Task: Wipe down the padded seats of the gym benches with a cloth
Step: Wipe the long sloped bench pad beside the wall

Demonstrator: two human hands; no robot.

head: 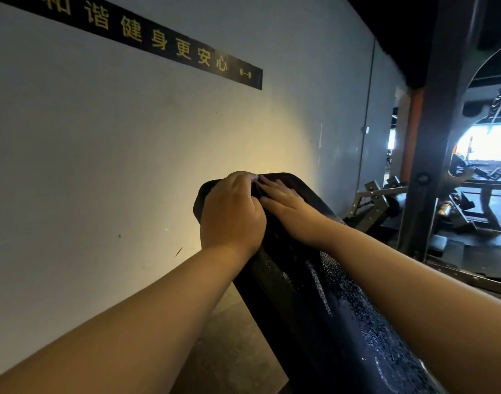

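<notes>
A long black padded bench [343,314] slopes up and away from me, its near surface speckled with water droplets. Near its top end lies a dark cloth [283,245], hard to tell apart from the padding. My left hand [232,214] curls over the left side of the pad's top, fingers bent onto the cloth's upper edge. Beside it, my right hand [289,209] lies flat with straight fingers pressing on the cloth. The two hands touch at the fingertips.
A pale wall [115,166] with a black sign strip [164,44] runs close along the left. A dark steel upright [434,137] and weight machines [465,200] stand at the right. Brown floor [229,351] shows below the bench.
</notes>
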